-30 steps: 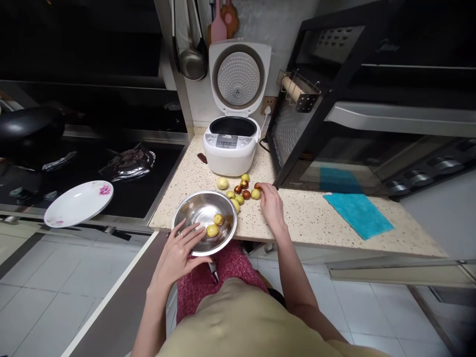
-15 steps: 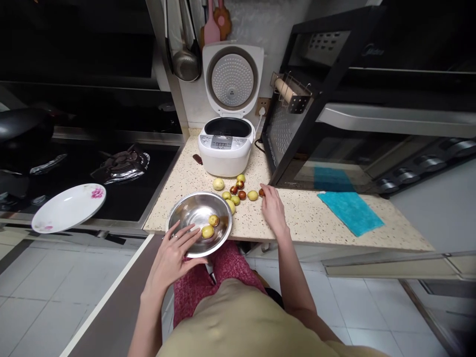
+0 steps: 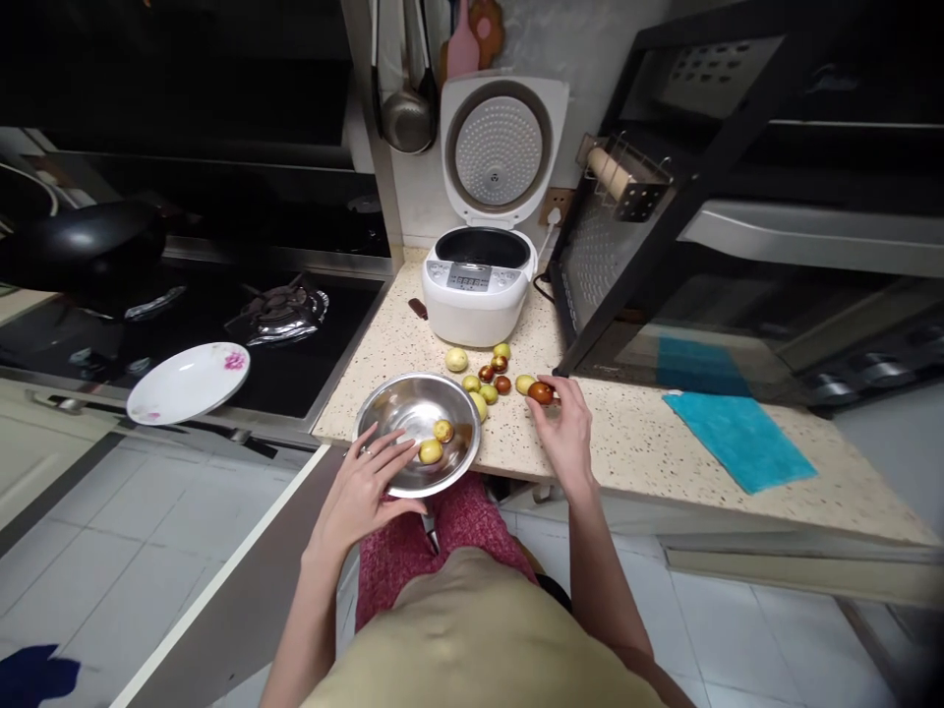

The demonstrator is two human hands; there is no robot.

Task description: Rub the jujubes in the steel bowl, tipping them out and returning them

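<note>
A steel bowl [image 3: 402,408] sits at the counter's front edge with two yellow-green jujubes [image 3: 437,442] inside. My left hand [image 3: 369,482] grips the bowl's near rim, fingers curled over it. My right hand [image 3: 566,431] pinches a red-brown jujube [image 3: 540,392] just right of the bowl. Several more jujubes [image 3: 487,369], green and brown, lie loose on the speckled counter [image 3: 626,442] between the bowl and a white rice cooker [image 3: 479,285] whose lid stands open.
A black oven rack unit [image 3: 737,246] fills the right side. A blue cloth [image 3: 741,438] lies on the counter to the right. A white flowered plate [image 3: 188,382] rests on the black gas hob [image 3: 221,324] at left, beside a dark pan [image 3: 81,246]. Utensils hang above.
My right hand has lifted a red-brown jujube off the counter and now holds it in its fingertips. The left hand stays on the bowl. The camera view shifted slightly.
</note>
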